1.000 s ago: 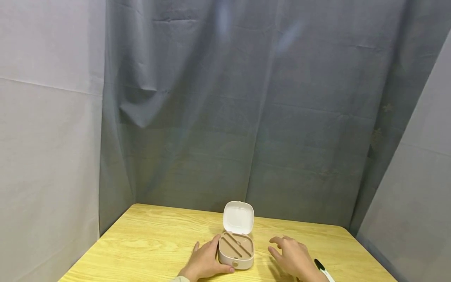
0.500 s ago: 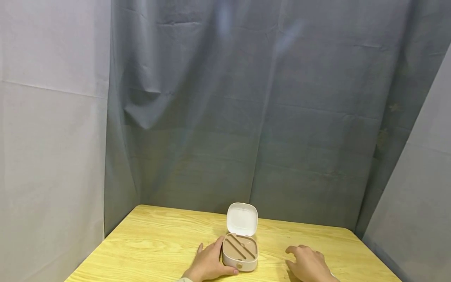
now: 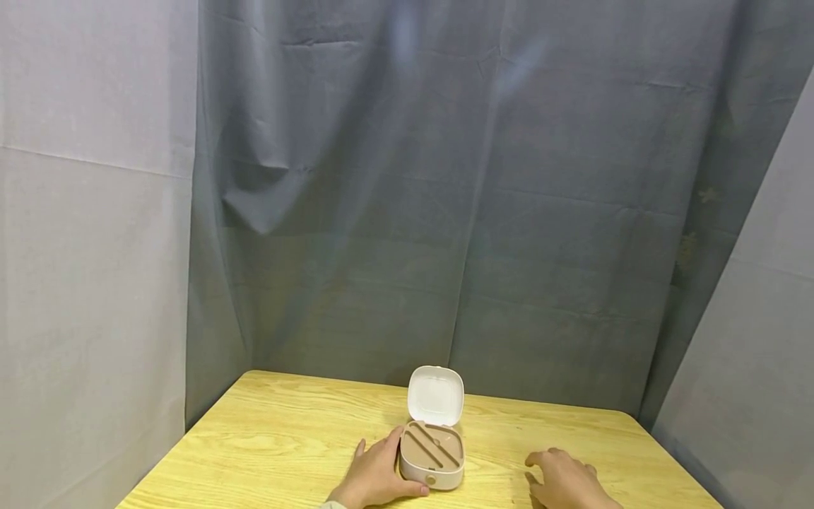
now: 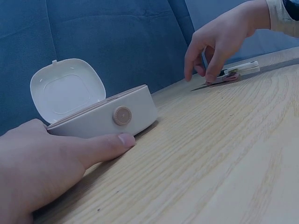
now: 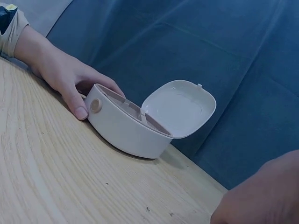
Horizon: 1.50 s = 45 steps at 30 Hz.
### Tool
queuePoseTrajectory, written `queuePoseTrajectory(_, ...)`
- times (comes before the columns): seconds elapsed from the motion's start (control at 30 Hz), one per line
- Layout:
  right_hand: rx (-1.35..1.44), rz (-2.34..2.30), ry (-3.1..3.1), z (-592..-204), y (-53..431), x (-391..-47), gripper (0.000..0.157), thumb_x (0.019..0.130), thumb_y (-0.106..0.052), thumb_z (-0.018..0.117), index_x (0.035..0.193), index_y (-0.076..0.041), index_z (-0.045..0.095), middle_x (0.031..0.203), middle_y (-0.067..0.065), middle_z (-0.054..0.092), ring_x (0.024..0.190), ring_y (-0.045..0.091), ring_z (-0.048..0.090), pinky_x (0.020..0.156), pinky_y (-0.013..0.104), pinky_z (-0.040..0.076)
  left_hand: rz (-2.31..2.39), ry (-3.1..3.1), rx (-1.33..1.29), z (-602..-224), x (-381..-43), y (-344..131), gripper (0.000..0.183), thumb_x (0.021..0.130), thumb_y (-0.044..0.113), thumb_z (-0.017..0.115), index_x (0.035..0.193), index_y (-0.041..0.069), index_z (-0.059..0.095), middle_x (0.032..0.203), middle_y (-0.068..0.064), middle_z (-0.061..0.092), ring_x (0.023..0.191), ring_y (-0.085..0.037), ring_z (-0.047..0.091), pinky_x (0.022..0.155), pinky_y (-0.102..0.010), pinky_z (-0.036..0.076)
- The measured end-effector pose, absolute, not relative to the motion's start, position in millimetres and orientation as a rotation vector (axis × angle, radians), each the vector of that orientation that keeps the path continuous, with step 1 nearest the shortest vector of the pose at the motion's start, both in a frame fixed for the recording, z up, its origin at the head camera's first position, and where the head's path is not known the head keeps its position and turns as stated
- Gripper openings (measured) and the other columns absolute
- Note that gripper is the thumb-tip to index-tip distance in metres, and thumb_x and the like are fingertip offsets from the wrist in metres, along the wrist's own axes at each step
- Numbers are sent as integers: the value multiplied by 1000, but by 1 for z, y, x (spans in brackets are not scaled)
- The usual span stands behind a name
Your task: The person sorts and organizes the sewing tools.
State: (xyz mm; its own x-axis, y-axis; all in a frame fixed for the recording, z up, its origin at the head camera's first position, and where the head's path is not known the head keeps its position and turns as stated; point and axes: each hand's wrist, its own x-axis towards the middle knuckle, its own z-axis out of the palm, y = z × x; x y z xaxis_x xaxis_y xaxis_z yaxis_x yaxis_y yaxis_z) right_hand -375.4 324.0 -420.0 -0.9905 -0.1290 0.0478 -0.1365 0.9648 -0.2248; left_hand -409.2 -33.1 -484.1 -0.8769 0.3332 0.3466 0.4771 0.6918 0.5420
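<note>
A small off-white case (image 3: 447, 481) with a round tan button stands on the table, its hinged lid (image 3: 435, 396) tipped back. Inside lies a tan insert (image 3: 451, 444) with two long slanting slots and nothing seen in them. My left hand (image 3: 372, 477) holds the case at its left front corner, thumb along the front below the button and fingers against the left side. Off to the right, my right hand (image 3: 566, 484) hangs low with fingers bent downward. In the left wrist view its thumb tip overlaps some small white and pink items (image 4: 240, 70) with a dark part.
The wood-grain table (image 3: 286, 431) runs to a grey curtain (image 3: 356, 247) close behind the case. Pale cloth panels (image 3: 95, 283) close in both sides.
My right hand has moved to the right, away from the case. It now hides the white item with a black end seen a second ago. The left hand stays on the case.
</note>
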Motion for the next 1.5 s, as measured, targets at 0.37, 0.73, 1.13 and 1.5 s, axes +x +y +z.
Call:
queuePoseTrajectory(0.37,165,470,-3206,-417,328,-369,19,84,-9,76,100,-19,72,89,3,64,80,29,57,82,84,30,-961,-2682,-656,-482,-407,-34,117,69,74,83,157,12,39,144,-9,60,132,-33,55,108,-80,19)
queuePoseTrajectory(0.73,185,484,-3218,-412,334,-365,17,87,-10,76,102,-19,74,100,4,67,93,40,63,87,95,3,-943,-2679,-656,-480,-406,-33,116,69,74,83,157,11,40,144,-9,60,132,-33,55,108,-79,19)
queuePoseTrajectory(1.13,215,462,-3155,-416,330,-366,18,85,0,75,86,-18,72,78,-1,62,72,25,60,87,96,4,-940,-2687,-650,-480,-406,-33,117,69,74,83,157,10,39,145,-10,59,133,-34,54,109,-79,18)
queuePoseTrajectory(1.5,236,430,-3070,-420,329,-367,17,89,-3,78,89,-20,78,82,-5,67,72,25,64,81,97,8,-940,-2682,-661,-481,-407,-33,118,69,74,82,157,9,38,145,-10,59,133,-34,54,108,-80,18)
